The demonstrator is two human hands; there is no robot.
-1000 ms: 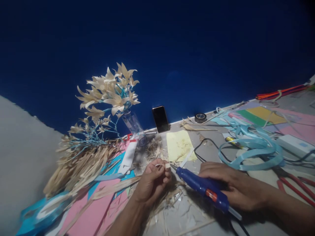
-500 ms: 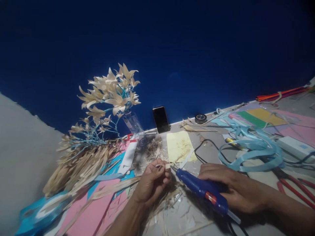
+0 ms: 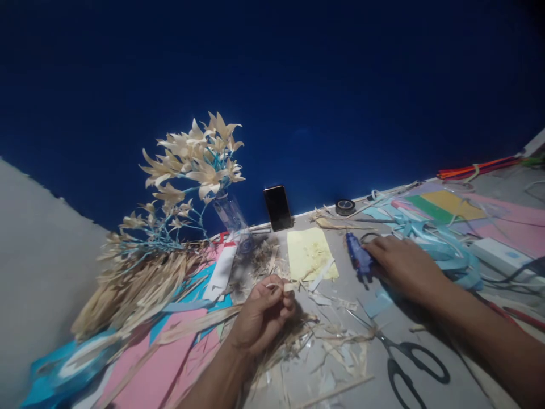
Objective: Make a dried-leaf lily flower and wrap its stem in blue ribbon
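Observation:
My left hand (image 3: pixel 264 315) is closed in a pinch on a small pale straw-like piece (image 3: pixel 286 287), held just above a litter of dry strips. My right hand (image 3: pixel 402 264) is farther back on the right, its fingers wrapped round a blue glue gun (image 3: pixel 357 254) that stands on the table beside a yellow paper sheet (image 3: pixel 310 253). Black scissors (image 3: pixel 404 355) lie on the table between my two forearms.
A vase of pale handmade flowers on blue stems (image 3: pixel 196 165) stands at the back left, with a heap of dry strips (image 3: pixel 128 284) below it. A phone (image 3: pixel 277 207) leans on the blue wall. Light-blue ribbon (image 3: pixel 443 244), coloured sheets (image 3: pixel 451 204) and a tape roll (image 3: pixel 344 206) lie around.
My right hand has carried the glue gun away from the left hand, back and to the right, and stood it by the yellow sheet. The scissors are now uncovered. The left hand has stayed put.

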